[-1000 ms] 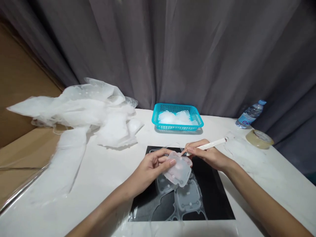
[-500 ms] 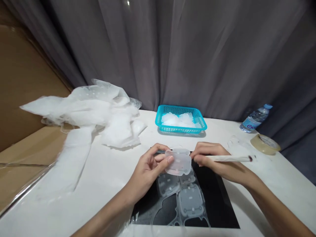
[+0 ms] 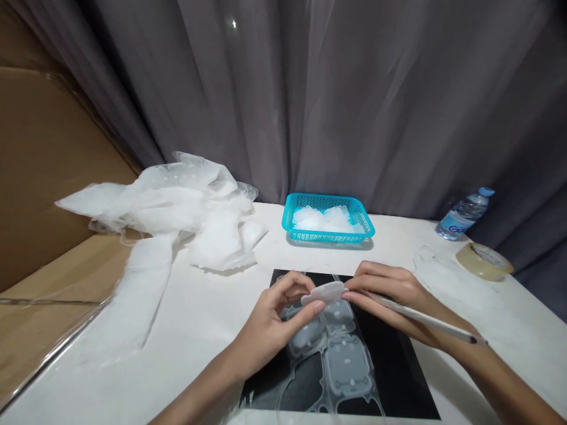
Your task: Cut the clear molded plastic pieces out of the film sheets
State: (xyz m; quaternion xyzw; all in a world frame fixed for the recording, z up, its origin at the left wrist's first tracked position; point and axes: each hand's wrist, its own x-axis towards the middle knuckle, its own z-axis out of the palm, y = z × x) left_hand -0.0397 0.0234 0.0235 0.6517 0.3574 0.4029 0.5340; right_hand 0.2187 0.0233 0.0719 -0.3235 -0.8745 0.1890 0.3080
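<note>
My left hand (image 3: 283,319) pinches a small translucent plastic piece (image 3: 328,292) between thumb and fingers. The piece is tilted so that it shows nearly edge-on. At its right edge are the fingertips of my right hand (image 3: 387,295), which also grips a slim white pen-like tool (image 3: 425,319). The tool's dark-marked end points back along my right forearm, and its other end is hidden by the fingers. Below both hands a clear plastic sheet of joined rounded plates (image 3: 348,366) lies on a black mat (image 3: 394,378).
A blue basket (image 3: 328,239) with white translucent pieces stands behind the hands. A heap of white plastic film (image 3: 177,206) lies at the left beside a cardboard box (image 3: 53,147). A water bottle (image 3: 463,215), a tape roll (image 3: 482,261) and clear scraps (image 3: 434,265) are at the right.
The plastic piece has turned from facing me to nearly edge-on. My right hand has rotated, and the tool's back end has swung downward. The view has shifted slightly.
</note>
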